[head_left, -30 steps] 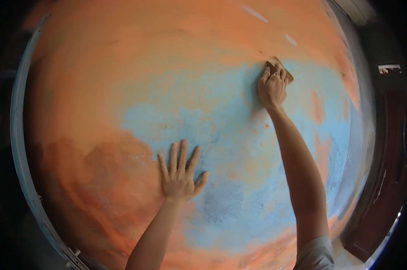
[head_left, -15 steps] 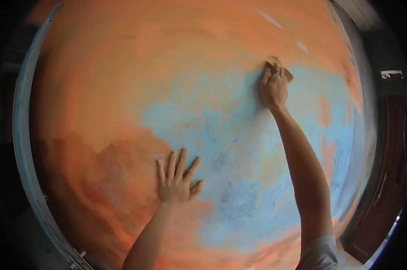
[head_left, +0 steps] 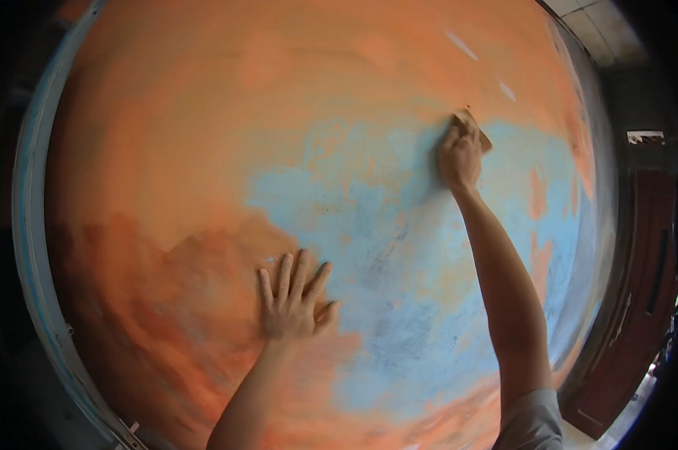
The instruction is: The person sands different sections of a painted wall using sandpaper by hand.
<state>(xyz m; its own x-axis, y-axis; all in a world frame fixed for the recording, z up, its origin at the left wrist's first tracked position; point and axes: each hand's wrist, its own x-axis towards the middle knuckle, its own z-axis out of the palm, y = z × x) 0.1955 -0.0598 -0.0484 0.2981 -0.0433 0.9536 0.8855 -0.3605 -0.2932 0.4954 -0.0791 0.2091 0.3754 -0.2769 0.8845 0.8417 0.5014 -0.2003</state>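
A wall (head_left: 181, 165) painted in orange and light blue fills most of the view. Flat against its lower middle rests my left hand (head_left: 292, 304), fingers spread and holding nothing, where orange meets blue. Higher up and to the right, my right hand (head_left: 461, 156) grips a thin brown sheet (head_left: 478, 135) and presses it to the wall near the top edge of the blue area. The sheet looks bent or folded; part of it is hidden behind my fingers.
Along the left runs a pale blue-grey frame edge (head_left: 31, 217). At the far right stands a dark reddish-brown door or panel (head_left: 639, 285), with a small bright opening (head_left: 646, 137) above it. Light ceiling panels (head_left: 601, 30) show at the top right.
My right hand, with the brown sheet, has moved slightly right and down in view. The wall's patches have shifted right as the view moved. My left hand remains spread on the wall.
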